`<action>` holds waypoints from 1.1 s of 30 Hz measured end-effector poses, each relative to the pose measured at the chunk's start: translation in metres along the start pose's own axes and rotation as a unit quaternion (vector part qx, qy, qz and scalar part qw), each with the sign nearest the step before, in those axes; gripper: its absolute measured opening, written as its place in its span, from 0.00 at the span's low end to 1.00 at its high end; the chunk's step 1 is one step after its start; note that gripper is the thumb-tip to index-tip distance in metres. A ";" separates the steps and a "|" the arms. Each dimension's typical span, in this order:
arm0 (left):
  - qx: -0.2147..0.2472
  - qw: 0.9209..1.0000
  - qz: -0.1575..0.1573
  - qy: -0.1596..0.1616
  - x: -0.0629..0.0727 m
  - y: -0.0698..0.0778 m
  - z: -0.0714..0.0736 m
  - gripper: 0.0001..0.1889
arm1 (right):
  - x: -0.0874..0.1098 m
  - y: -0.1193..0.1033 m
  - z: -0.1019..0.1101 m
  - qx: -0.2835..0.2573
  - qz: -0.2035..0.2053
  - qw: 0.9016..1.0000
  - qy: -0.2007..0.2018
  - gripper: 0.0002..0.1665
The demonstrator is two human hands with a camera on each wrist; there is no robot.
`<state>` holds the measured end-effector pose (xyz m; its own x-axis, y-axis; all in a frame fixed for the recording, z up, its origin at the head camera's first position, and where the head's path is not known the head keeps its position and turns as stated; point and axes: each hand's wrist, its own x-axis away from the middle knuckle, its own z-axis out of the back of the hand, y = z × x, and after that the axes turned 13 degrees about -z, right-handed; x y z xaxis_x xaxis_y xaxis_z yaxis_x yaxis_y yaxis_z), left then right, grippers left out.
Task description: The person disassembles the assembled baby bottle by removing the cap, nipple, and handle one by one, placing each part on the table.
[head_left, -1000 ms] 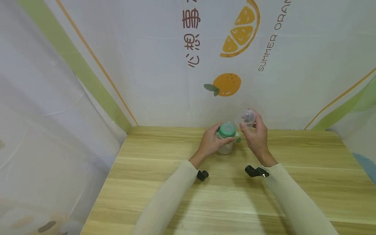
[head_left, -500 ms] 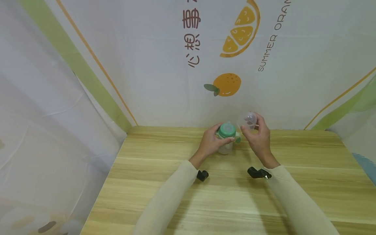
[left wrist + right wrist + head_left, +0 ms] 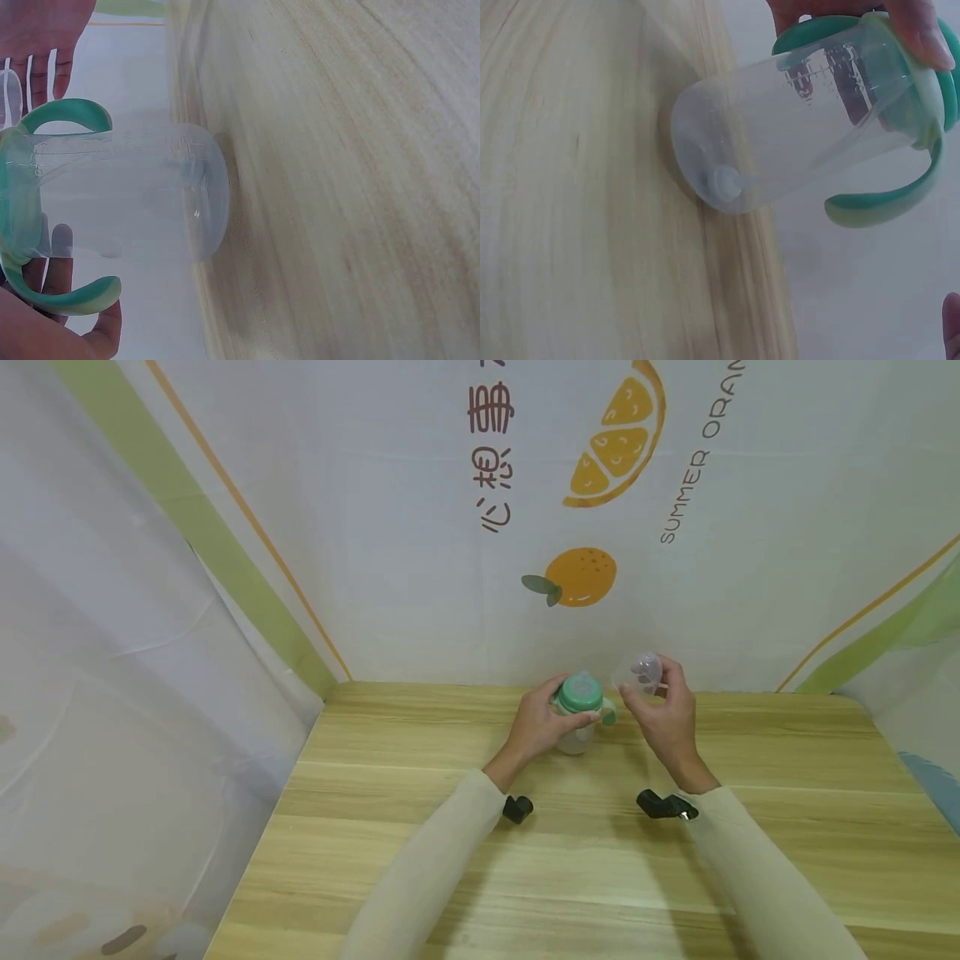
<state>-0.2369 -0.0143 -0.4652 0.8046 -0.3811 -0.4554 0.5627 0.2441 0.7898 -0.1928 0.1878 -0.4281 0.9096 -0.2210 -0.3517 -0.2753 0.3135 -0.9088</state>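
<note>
A clear baby bottle [image 3: 576, 743] with a green collar [image 3: 581, 693] and two green side handles stands upright near the table's back edge. My left hand [image 3: 540, 720] grips it around the collar and one handle. In the right wrist view a straw with a weighted end [image 3: 726, 182] shows inside the bottle [image 3: 780, 127]. To the right of it, my right hand [image 3: 666, 714] holds a clear domed cap [image 3: 643, 670] by its side, apart from the bottle. The left wrist view has the free handle [image 3: 75, 112] between the bottle and my right hand [image 3: 45, 45].
The wooden table [image 3: 585, 877] runs up to a white curtain [image 3: 420, 568] printed with oranges, right behind the bottle. Black wrist mounts [image 3: 517, 808] stick out from both sleeves, low over the tabletop. More curtain hangs along the left and right sides.
My right hand has moved a little to the right and down with the clear cap, widening the gap to the bottle. The left hand and the bottle have stayed in place.
</note>
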 end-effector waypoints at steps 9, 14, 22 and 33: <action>0.002 1.000 -0.008 0.000 0.000 0.000 0.000 0.38 | -0.008 0.036 0.001 0.012 -0.024 1.000 0.002 0.32; -0.001 1.000 -0.011 0.000 0.000 -0.001 0.000 0.38 | -0.011 0.046 0.003 0.024 -0.031 0.999 0.006 0.33; 0.001 1.000 -0.010 0.003 -0.001 -0.001 -0.001 0.38 | -0.013 0.055 0.009 0.039 -0.048 0.998 0.010 0.34; 0.001 1.000 -0.010 -0.002 -0.001 -0.003 0.000 0.37 | -0.014 0.059 0.017 0.046 -0.048 0.998 0.013 0.34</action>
<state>-0.2394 -0.0144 -0.4675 0.7918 -0.3897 -0.4702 0.5789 0.2336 0.7813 -0.2162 0.2247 -0.4731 0.9216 -0.2773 -0.2714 -0.1567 0.3739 -0.9141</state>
